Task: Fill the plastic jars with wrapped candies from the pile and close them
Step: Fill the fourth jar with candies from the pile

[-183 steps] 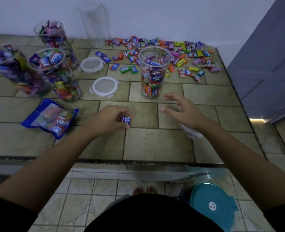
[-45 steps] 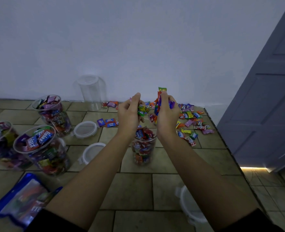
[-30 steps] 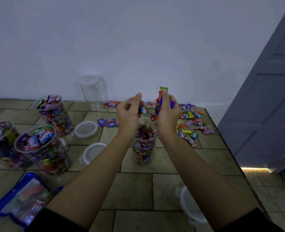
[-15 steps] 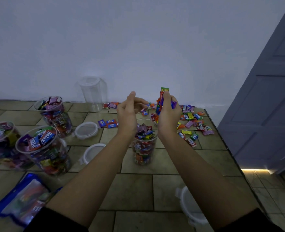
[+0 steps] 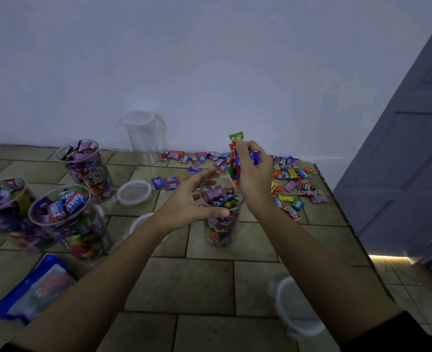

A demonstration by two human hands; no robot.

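Note:
A clear plastic jar stands open in the middle of the tiled counter, filled with wrapped candies nearly to its rim. My right hand hovers just above and right of its mouth, gripping a handful of candies. My left hand is empty with spread fingers, just left of the jar's rim. The candy pile lies behind the jar, along the wall and to the right. Three filled jars without lids stand at the left.
An empty clear jar stands against the wall. Lids lie on the counter: one behind-left, one under my left forearm, one at the front right. A blue candy bag lies front left. A grey door is at the right.
My left hand has dropped its candies into the jar and opened, lowering beside the rim. The jar's level rose. My right hand still holds its handful above the jar.

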